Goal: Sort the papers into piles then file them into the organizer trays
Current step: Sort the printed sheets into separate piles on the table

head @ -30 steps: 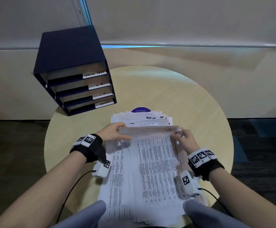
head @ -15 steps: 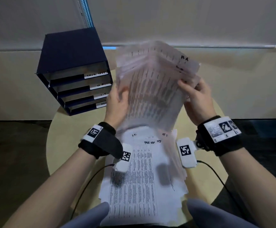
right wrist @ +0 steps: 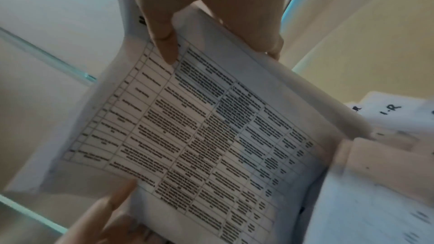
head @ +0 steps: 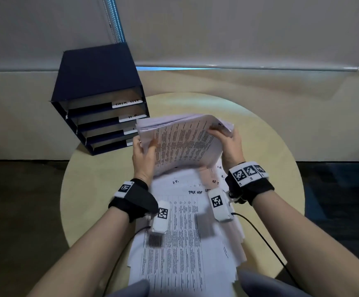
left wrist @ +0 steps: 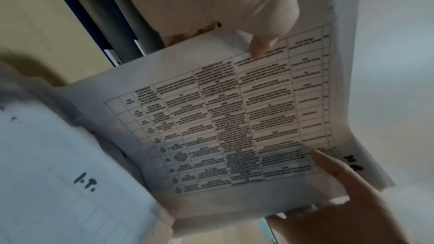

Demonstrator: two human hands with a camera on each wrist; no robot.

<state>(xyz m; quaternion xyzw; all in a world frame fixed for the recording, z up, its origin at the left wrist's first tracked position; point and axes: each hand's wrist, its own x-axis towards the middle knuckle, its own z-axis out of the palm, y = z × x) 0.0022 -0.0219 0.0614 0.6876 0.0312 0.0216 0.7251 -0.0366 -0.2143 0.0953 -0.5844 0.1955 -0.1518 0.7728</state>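
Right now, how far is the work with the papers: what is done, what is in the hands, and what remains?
Done: nothing filed; the visible trays of the organizer look empty. In hand: the left hand and right hand grip a thick bundle of papers lifted over the table. Left: the loose pile beneath, with mixed marks like I.T. and TASK LIST, is not split into piles yet, and all filing remains.
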